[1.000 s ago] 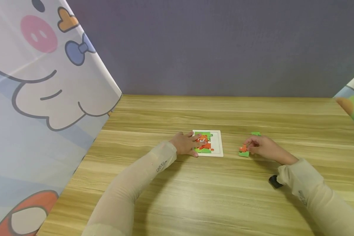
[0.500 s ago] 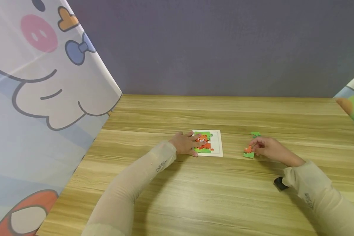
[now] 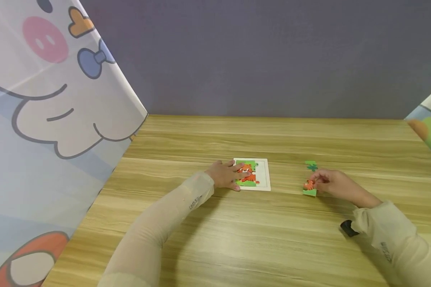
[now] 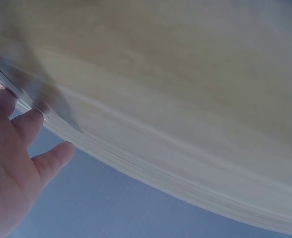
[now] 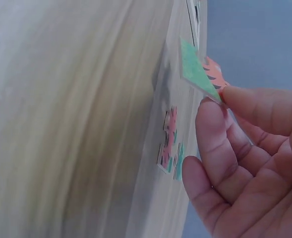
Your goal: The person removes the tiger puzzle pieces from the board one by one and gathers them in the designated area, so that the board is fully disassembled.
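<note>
A white puzzle board point(image 3: 262, 175) lies on the table, its left part filled with joined pieces of a tiger picture point(image 3: 251, 178). My left hand point(image 3: 224, 175) rests on the board's left side, fingers spread and straight over the picture. Between thumb and forefinger, my right hand point(image 3: 334, 185) pinches a green and orange puzzle piece point(image 5: 198, 69), held above the tabletop to the right of the board. Beneath it in the right wrist view lie an orange striped puzzle piece point(image 5: 169, 139) and a green puzzle piece point(image 5: 179, 161). Only the left fingers and palm edge show in the left wrist view.
The wood-grain table point(image 3: 215, 231) runs back to a grey wall point(image 3: 258, 59). At the left hangs a cartoon-printed sheet point(image 3: 75, 131). A small black object point(image 3: 349, 228) is at the right sleeve's cuff.
My right hand has moved to the right and a little nearer with the pinched puzzle piece, uncovering more of the green piece behind it. The left hand stays on the board.
</note>
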`<state>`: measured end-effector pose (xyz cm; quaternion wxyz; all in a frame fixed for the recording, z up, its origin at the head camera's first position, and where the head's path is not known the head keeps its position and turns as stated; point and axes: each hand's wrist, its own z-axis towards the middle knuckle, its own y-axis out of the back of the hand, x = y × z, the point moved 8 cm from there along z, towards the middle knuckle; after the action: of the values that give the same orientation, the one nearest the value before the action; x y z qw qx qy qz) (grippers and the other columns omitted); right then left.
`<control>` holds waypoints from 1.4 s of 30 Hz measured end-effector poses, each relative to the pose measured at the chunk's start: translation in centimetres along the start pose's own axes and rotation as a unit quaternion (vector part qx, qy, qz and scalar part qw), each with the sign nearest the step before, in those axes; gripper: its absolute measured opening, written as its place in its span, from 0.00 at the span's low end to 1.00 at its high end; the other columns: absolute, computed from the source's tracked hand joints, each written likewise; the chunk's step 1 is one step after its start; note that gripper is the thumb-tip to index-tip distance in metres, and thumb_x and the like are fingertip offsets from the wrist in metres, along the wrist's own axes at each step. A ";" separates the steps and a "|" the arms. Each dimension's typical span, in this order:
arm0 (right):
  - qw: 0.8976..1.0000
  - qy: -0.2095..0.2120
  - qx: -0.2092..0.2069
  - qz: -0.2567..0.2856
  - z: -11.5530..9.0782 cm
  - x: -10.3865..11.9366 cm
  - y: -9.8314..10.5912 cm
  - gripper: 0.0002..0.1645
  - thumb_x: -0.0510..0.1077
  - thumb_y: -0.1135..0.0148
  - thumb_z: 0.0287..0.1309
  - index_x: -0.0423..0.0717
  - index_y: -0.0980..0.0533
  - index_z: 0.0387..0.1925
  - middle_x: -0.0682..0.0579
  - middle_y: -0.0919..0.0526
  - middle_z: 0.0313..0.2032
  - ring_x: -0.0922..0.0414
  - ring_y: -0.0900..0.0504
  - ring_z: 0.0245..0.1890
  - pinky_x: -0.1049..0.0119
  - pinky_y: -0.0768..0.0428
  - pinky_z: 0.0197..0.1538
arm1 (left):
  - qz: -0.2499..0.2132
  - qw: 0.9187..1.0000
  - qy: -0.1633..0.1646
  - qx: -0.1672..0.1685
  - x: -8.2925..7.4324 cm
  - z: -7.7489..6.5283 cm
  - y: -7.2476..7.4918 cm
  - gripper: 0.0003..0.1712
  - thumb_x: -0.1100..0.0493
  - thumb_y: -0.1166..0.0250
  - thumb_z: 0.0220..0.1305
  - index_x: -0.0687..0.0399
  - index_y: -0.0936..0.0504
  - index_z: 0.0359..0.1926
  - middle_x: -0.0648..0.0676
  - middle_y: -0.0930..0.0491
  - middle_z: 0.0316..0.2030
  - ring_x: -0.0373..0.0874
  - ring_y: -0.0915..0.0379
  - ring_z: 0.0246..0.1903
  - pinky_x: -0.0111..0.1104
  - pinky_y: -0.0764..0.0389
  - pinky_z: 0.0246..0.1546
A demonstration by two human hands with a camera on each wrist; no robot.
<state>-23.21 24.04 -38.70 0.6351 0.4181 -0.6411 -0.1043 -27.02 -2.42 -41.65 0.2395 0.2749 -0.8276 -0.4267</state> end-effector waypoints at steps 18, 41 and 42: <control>0.999 -0.051 0.011 -0.004 -1.5 -2.0 0.4 0.17 0.37 0.45 0.66 0.26 0.25 0.49 0.49 0.16 0.35 0.62 0.19 0.30 0.68 0.19 0.34 | -0.013 1.000 0.002 0.002 0.0 0.0 0.0 0.42 0.30 0.59 0.64 0.26 0.62 0.75 0.44 0.66 0.75 0.47 0.65 0.73 0.50 0.49 0.68; 0.983 -0.147 0.013 0.109 -2.6 -4.5 0.7 0.17 0.30 0.53 0.67 0.20 0.28 0.52 0.48 0.15 0.37 0.62 0.19 0.29 0.65 0.17 0.34 | -0.002 1.000 0.006 -0.004 0.1 -0.1 0.2 0.41 0.29 0.60 0.64 0.26 0.62 0.75 0.43 0.66 0.75 0.46 0.64 0.73 0.50 0.47 0.68; 0.983 -0.148 0.014 0.110 -2.6 -4.5 0.6 0.17 0.30 0.53 0.67 0.20 0.28 0.51 0.48 0.15 0.37 0.61 0.19 0.29 0.65 0.17 0.34 | -0.003 1.000 0.006 -0.005 0.1 -0.1 0.2 0.41 0.30 0.60 0.64 0.26 0.62 0.75 0.43 0.65 0.75 0.47 0.64 0.73 0.50 0.47 0.68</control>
<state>-21.82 28.46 -41.08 0.5351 0.3335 -0.7714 -0.0858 -27.05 -2.42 -41.40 0.2442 0.2788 -0.8234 -0.4296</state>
